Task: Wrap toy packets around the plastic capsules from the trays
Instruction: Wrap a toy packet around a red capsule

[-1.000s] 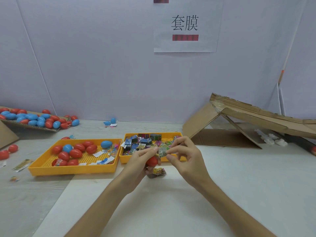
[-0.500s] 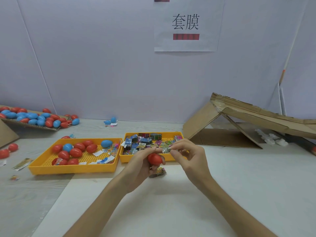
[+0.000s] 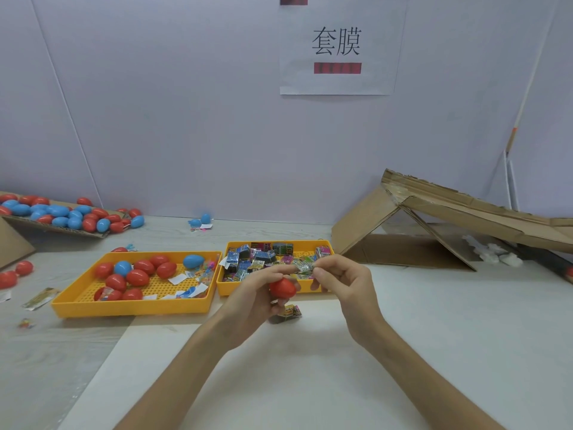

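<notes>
My left hand [image 3: 252, 301] grips a red egg-shaped capsule [image 3: 282, 288] in front of the right tray. A silvery printed toy packet [image 3: 303, 267] stretches just above the capsule, pinched between the fingertips of both hands. My right hand [image 3: 344, 282] holds the packet's right end. The left yellow tray [image 3: 130, 307] holds several red and blue capsules and paper slips. The right yellow tray [image 3: 310, 287] holds several toy packets. One more packet [image 3: 291, 311] lies on the table under my hands.
A sloped cardboard sheet [image 3: 55, 226] at far left carries many red and blue capsules. Loose red capsules [image 3: 15, 273] lie on the table's left. A folded cardboard ramp [image 3: 434, 225] stands at the right. Two blue capsules [image 3: 200, 220] sit by the back wall.
The packet has been pulled out longer and flatter between my fingertips. The red capsule has come up into fuller view beneath it.
</notes>
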Demonstrator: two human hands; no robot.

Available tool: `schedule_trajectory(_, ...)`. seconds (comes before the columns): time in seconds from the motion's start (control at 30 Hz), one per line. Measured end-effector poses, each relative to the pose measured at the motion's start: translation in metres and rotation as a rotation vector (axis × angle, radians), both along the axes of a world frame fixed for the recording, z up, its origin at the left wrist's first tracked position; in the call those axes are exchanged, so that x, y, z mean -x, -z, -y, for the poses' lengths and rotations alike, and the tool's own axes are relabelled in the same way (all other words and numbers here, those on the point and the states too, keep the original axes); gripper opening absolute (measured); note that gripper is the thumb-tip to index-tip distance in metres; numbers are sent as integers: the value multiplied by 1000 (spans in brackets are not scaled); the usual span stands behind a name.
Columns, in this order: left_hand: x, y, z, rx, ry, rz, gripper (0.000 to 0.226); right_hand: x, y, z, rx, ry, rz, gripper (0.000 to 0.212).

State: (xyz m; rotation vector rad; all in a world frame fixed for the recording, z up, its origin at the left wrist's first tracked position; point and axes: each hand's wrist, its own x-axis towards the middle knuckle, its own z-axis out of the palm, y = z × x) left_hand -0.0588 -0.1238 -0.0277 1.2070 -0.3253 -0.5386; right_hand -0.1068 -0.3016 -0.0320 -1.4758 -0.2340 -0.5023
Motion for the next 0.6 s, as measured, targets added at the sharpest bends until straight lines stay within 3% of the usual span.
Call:
schedule_trajectory(0.4, 1, 0, -2, 36, 21, -34, 33, 3, -2, 0, 146, 0, -9, 6)
schedule_trajectory(0.6, -2, -1, -8, 35, -1, 113, 33, -3, 0, 9, 103, 30, -51, 24)
